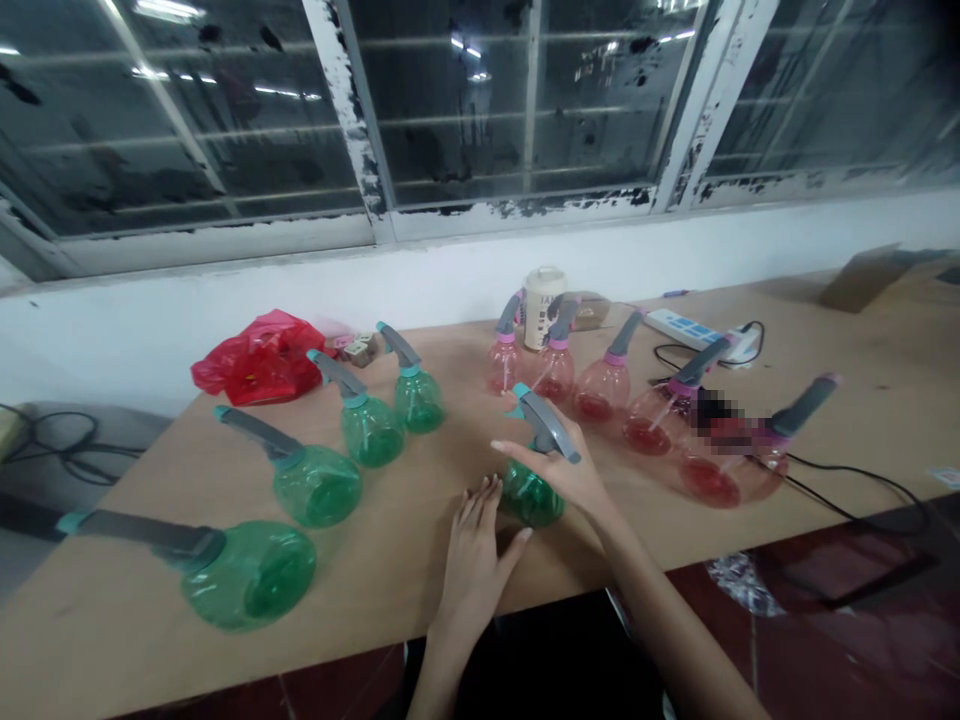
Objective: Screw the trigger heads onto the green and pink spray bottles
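Note:
My right hand is wrapped round the neck of a green spray bottle with a grey trigger head, standing on the wooden table near its front edge. My left hand lies flat on the table just left of that bottle, fingers stretched out and close to its base. To the left a row of several more green spray bottles runs from front left to the back. To the right stands a row of several red spray bottles with pink collars.
A red plastic bag lies at the back left. A white jar and a white power strip with black cables sit by the wall under the window. A cardboard piece lies far right.

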`<control>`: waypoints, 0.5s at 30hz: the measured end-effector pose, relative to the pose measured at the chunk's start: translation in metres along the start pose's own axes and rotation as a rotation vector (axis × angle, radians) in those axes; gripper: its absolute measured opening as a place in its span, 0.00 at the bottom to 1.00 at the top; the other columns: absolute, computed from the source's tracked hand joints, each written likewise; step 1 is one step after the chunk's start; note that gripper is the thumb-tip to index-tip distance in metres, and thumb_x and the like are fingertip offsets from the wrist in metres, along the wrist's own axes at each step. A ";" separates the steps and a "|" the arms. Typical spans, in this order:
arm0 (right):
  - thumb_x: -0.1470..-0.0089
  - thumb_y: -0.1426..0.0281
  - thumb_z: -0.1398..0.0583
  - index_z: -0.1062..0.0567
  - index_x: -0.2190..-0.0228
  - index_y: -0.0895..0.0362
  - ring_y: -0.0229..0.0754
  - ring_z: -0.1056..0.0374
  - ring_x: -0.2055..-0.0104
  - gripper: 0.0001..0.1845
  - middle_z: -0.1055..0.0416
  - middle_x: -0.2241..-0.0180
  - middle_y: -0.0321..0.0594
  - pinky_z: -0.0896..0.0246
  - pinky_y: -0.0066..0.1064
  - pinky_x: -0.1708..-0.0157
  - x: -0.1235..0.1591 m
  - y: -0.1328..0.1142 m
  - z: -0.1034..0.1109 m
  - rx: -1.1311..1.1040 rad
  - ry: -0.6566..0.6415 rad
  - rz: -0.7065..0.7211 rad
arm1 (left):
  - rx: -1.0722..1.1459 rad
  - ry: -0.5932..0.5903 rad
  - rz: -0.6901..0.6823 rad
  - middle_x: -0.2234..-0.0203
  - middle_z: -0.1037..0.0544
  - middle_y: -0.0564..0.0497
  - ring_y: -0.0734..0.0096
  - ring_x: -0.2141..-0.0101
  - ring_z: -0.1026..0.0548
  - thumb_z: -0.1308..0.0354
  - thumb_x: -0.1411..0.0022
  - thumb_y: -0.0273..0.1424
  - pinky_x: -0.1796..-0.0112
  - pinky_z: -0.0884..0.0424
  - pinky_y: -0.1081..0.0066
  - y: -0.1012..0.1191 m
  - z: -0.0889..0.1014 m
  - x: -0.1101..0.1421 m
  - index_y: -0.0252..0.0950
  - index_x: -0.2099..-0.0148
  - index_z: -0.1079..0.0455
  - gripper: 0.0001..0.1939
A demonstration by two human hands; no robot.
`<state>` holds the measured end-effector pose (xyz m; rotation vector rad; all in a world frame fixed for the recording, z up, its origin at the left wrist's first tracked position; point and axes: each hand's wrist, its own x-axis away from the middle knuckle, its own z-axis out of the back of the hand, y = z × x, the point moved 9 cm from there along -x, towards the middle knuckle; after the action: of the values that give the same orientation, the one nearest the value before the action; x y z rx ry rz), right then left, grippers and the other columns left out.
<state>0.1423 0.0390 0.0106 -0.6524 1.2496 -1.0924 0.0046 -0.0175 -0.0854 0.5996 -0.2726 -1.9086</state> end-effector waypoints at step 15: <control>0.59 0.50 0.31 0.40 0.42 0.53 0.59 0.35 0.43 0.48 0.33 0.45 0.52 0.38 0.56 0.46 0.054 0.031 0.027 0.287 -0.064 -0.007 | 0.098 -0.027 0.009 0.37 0.35 0.40 0.54 0.37 0.39 0.45 0.34 0.36 0.38 0.44 0.45 0.000 0.000 0.002 0.36 0.34 0.45 0.29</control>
<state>0.1748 -0.0020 -0.0325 -0.4695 1.0119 -1.2189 0.0036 -0.0188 -0.0857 0.6369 -0.3870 -1.9037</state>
